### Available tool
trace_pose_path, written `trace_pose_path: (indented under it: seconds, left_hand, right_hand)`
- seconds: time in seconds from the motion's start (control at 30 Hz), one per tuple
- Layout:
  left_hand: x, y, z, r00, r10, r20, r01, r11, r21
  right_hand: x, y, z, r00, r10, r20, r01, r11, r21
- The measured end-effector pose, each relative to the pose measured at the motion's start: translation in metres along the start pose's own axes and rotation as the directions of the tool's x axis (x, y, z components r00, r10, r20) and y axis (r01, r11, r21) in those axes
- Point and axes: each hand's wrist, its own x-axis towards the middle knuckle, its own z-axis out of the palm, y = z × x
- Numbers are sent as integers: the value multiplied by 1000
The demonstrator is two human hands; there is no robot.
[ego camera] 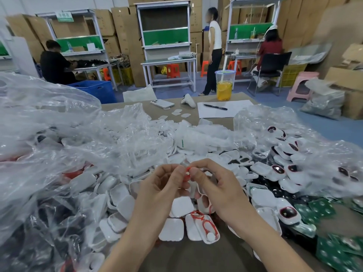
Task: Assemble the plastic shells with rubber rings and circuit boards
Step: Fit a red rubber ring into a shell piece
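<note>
Both the left hand (159, 185) and right hand (214, 185) are pinching a red rubber ring (187, 174) above a brown table (196, 254) heaped with white shells (170, 229), green circuit boards (314, 210) and clear bags (59, 134); cardboard boxes (121, 22) are lining the room.

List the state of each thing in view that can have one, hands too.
left hand, pinching the rubber ring
right hand, pinching the same ring
rubber ring, held between both hands, off the table
drink cup, lidded, partly full
phone, lying face down
pen, lying on the paper sheet
</note>
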Motion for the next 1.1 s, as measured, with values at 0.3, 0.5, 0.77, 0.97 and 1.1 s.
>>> trace_pose_path:
  seconds: [0.3,0.5,0.77,0.97,1.1]
  left_hand:
    - [-1,-1,-2,998,-48,50,47,999,25]
    - [-2,0,-3,999,38,5,-38,986,160]
    - [-4,2,2,994,113,-5,-111,983,148]
    - [-4,4,-1,990,138,3,-137,979,152]
    - [-3,2,-3,990,141,26,-144,977,159]
  right_hand:
    - [-1,-4,0,1000,-7,-15,6,1000,-27]
    - [-1,-4,1,991,132,16,-133,988,77]
    - [2,-4,-3,989,142,27,-144,978,152]
    - [1,-6,-2,993,118,22,-120,984,128]
    - [1,-7,-3,994,102,25,-104,990,93]
